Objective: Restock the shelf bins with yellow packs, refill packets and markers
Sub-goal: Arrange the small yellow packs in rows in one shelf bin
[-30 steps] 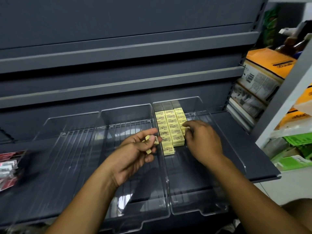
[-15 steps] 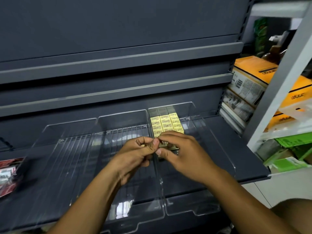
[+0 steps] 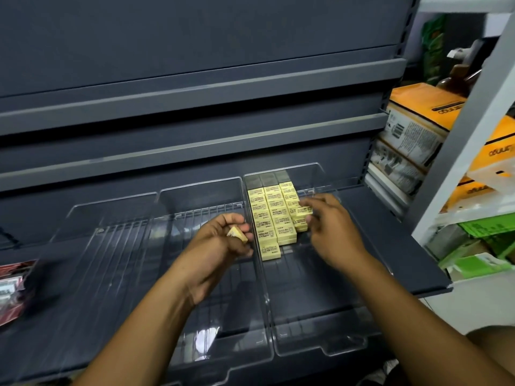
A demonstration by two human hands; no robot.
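I reckon the left hand grips a spare yellow pack as feeder stock while the right hand pinches a second pack onto the short row in the rightmost bin.

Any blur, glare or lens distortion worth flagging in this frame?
Head view: right hand smeared by motion at the fingertips; left hand and yellow packs fairly sharp; white glare near the front of the middle clear bin; red packets at the left edge blurred; shelf rails tilt and bow with the wide lens.
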